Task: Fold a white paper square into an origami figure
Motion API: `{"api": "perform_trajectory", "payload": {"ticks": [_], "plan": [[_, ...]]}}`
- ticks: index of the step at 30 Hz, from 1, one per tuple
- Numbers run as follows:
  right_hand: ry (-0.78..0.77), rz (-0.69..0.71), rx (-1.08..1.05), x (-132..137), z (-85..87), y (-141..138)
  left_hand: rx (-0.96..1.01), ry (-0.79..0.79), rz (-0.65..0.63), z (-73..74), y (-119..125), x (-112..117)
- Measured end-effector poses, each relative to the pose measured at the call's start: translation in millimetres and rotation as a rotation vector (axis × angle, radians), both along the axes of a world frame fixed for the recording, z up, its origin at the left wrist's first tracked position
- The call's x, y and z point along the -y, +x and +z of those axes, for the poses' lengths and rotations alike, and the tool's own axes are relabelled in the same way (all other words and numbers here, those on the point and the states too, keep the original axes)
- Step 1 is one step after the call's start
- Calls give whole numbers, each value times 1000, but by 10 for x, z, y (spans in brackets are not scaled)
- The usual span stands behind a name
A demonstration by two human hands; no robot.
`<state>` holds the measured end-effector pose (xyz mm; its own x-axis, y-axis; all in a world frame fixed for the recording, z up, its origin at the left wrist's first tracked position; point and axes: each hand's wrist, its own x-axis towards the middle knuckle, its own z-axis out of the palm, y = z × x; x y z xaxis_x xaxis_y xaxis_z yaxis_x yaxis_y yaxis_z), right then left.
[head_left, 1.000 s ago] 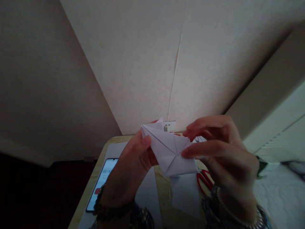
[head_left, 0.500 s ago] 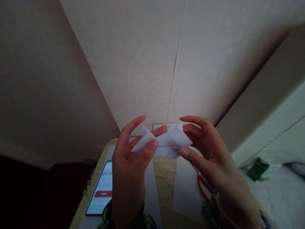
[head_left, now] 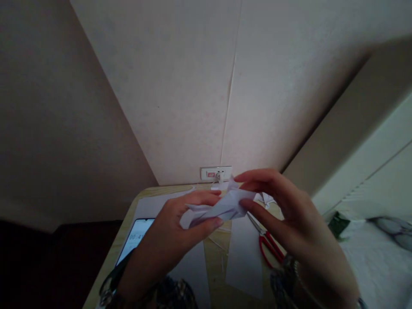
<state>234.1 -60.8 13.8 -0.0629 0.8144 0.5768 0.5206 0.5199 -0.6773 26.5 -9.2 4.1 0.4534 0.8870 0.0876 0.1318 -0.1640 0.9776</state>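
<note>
Between my two hands, above the small table, is a piece of folded white paper [head_left: 222,207] with pointed corners. My left hand [head_left: 180,229] grips its left end, thumb along the near side and fingers behind. At the other end, my right hand [head_left: 283,210] pinches the paper between thumb and fingers, with a pointed flap standing up by the index fingertip. Some folds are blurred, and the paper's far side is hidden by my fingers. Under my right hand lie red-handled scissors [head_left: 270,249], blades pointing away and to the left.
On the wooden table [head_left: 217,274] are white paper sheets [head_left: 244,262], thin paper scraps [head_left: 222,262] and a phone [head_left: 131,240] showing a timer, partly covered by my left arm. A wall socket [head_left: 216,173] with a plug sits behind. To the right are glasses [head_left: 394,229] on a white quilted surface.
The folded paper has tipped and turned in my hands. My left hand has rolled over and its raised index finger has come down behind the paper. The scissors show more fully.
</note>
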Motion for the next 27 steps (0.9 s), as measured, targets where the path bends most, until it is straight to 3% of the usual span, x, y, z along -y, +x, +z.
{"api": "perform_trajectory", "payload": {"ticks": [3,10,15,18,22,27], "plan": [[15,23,122,18,14,15,-48,145,-57,-23,-45,-32],[27,30,217,55,28,-46,-190,183,3,35,13,18],[78,-36,185,54,58,-74,-76,274,21,64,84,36],[131,-70,168,45,94,-67,-34,430,8,60,78,30],[137,-50,167,48,129,-76,-135,614,38,47,45,54],[163,17,192,75,115,-130,-127,511,-44,74,44,105]]}}
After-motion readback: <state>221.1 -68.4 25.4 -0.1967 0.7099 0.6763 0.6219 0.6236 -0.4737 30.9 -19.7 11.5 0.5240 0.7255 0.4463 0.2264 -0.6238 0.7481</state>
